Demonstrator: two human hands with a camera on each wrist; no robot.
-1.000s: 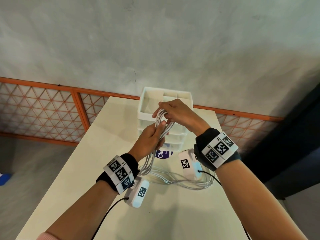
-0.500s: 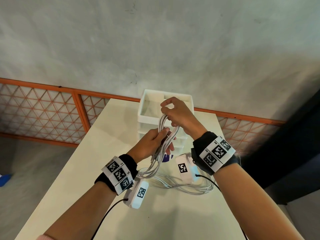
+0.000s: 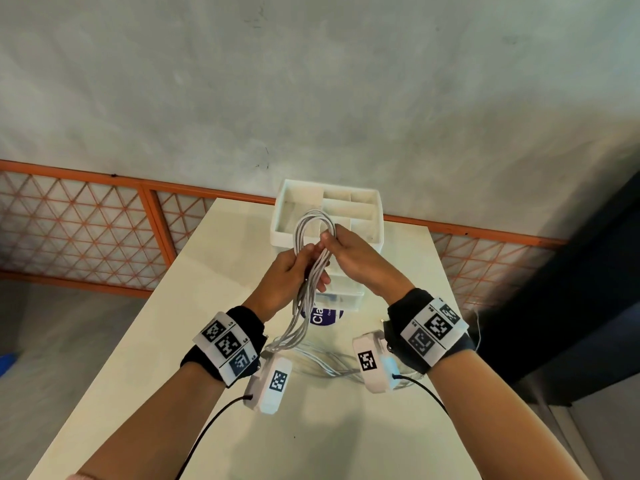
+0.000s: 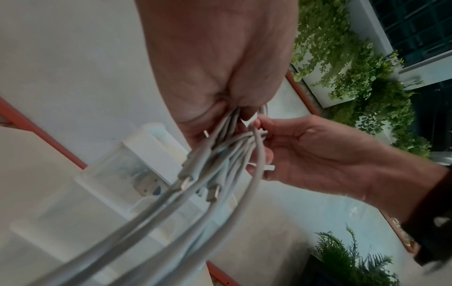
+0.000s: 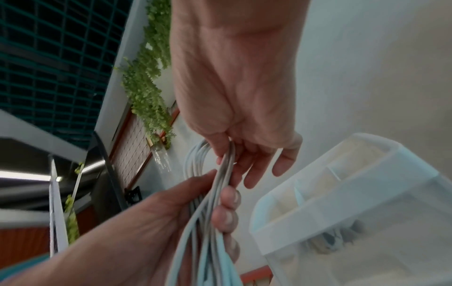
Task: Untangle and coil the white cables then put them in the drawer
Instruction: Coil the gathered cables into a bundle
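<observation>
Bench point(image 3: 214, 306): a pale bench top fills the lower middle of the head view, reaching back to a grey wall.
Drawer unit point(image 3: 375, 216): a white plastic stack of drawers stands at the far end of the bench, centre of the frame; its top tray is open and split into compartments.
Left hand point(image 3: 289, 275): raised in front of the drawer unit, left of centre; its fingers are curled round the middle of the cable bundle.
Right hand point(image 3: 356, 258): just right of the left hand; thumb and fingers pinch the bundle just below its top loop, the other fingers relaxed.
White cables point(image 3: 313, 233): a folded bundle held between both hands, its loop arching over the tray's front rim; loose strands hang down to the bench and lie in a heap between the wrists.
Connectors point(image 4: 211, 193): several plug ends dangle among the hanging strands in the left wrist view.
</observation>
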